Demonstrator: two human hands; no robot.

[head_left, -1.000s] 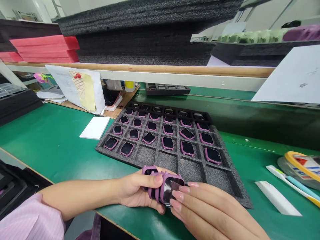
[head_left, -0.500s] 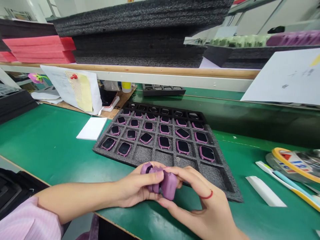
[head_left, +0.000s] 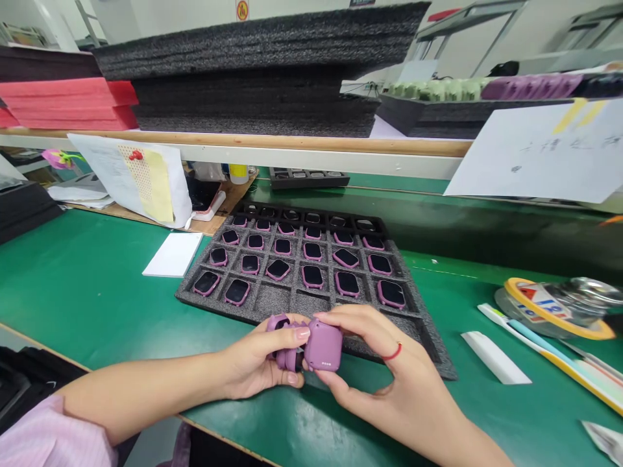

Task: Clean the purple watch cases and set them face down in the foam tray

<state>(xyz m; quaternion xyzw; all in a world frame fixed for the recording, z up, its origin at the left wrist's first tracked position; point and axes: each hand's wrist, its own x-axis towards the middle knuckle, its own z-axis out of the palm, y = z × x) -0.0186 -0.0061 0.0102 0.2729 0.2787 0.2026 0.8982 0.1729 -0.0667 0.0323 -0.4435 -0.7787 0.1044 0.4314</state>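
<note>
My right hand (head_left: 396, 373) pinches a purple watch case (head_left: 325, 347) between thumb and fingers, its purple back with small white marks turned toward me. Several more purple watch pieces (head_left: 289, 359) are gripped between the thumb and fingers of my left hand (head_left: 257, 363), right against that case. How many there are is hard to see behind the fingers. Just beyond both hands lies a black foam tray (head_left: 440, 353) with square pockets. Purple-framed watches with dark screens (head_left: 347, 283) sit in many of them, and some front pockets hold nothing.
A white pad (head_left: 172, 253) lies left of the tray. To the right are a white folded strip (head_left: 495, 357), a toothbrush (head_left: 525, 340) and a clear jar with a yellow band (head_left: 555, 308). A shelf (head_left: 292, 148) carrying stacked black foam (head_left: 253, 78) crosses above the bench.
The case in my right hand has turned from edge-on to showing its broad back. Both hands stay close together in front of the tray. The whole view has shifted slightly.
</note>
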